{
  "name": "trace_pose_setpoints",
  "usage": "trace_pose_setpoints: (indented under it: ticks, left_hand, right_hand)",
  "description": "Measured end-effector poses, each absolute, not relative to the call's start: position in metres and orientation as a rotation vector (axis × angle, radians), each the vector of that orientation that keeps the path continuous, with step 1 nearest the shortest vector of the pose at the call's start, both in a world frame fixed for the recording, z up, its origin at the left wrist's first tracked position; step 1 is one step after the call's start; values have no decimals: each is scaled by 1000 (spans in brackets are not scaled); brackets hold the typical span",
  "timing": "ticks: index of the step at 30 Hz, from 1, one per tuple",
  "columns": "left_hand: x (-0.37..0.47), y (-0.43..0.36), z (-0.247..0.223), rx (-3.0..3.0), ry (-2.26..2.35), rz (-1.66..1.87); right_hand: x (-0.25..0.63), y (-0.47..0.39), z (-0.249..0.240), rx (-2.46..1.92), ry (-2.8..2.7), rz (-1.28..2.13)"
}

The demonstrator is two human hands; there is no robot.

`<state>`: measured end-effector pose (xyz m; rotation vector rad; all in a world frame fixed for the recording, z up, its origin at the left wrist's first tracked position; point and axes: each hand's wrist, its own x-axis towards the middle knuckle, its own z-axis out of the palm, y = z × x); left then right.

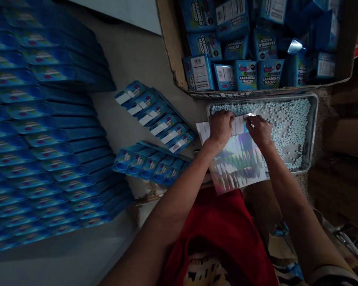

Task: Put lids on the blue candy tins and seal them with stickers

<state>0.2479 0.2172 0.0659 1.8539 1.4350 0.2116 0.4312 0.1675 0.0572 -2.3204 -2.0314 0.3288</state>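
The shiny sheet (237, 161) lies to the right of the view's middle, toward 4 o'clock, over the 8 o'clock part of the metal tray (314, 135) of pale pellets (294, 119). Its long axis runs from about 11 to 5 o'clock, with the near end by the red garment (226, 214). The far edge, which carries pale strips, faces 12 o'clock (rainbow glare hides much of the rest).

The left hand (220, 127) has its grip pinched closed on the far edge, thumb against fingers. The right hand (261, 129) is pinched closed too, at the sheet's 1 o'clock corner, by a small bright patch (too small to tell whether it is a loose piece). The 2 hands are slightly apart.

Beyond the far edge, toward 12 and 1 o'clock, the open carton (171, 51) of blue boxes (246, 75) stands close behind the tray and limits room there. At 10 o'clock lies a row of 6 boxes with white strips (152, 115); at 9 o'clock, a second row (149, 167) runs partly behind the left forearm. The large stack (41, 135) fills the far 9 o'clock side. Bare counter (107, 115) shows between stack and rows, and between rows and carton toward 11 o'clock. At 3 o'clock the tray gives open space above its pellets.
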Motion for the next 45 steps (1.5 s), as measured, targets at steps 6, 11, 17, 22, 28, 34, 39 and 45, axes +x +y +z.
trace_pose_setpoints:
  ticks: [6, 11, 17, 22, 28, 34, 39, 45]
  left_hand:
    - [247, 217, 64, 1839, 1459, 202]
    - [248, 218, 57, 1874, 1469, 173]
    - [248, 221, 30, 1943, 1402, 183]
    - [242, 209, 47, 1870, 1428, 331]
    - [237, 185, 105, 1376, 1152, 616]
    - [227, 168, 110, 1200, 1039, 501]
    - [214, 159, 101, 1112, 1094, 500]
    - [197, 147, 104, 976, 1298, 520]
  right_hand:
    - [431, 172, 60, -2350, -2080, 305]
    - [429, 175, 56, -2334, -2105, 313]
    - [462, 161, 66, -2473, -1571, 139]
    - [461, 131, 107, -2273, -953, 485]
    - [407, 115, 149, -2132, -731, 1094]
    - [391, 118, 160, -2158, -875, 1185]
    - [386, 124, 152, -2062, -656, 1496]
    - [373, 113, 144, -2202, -1018, 1063]
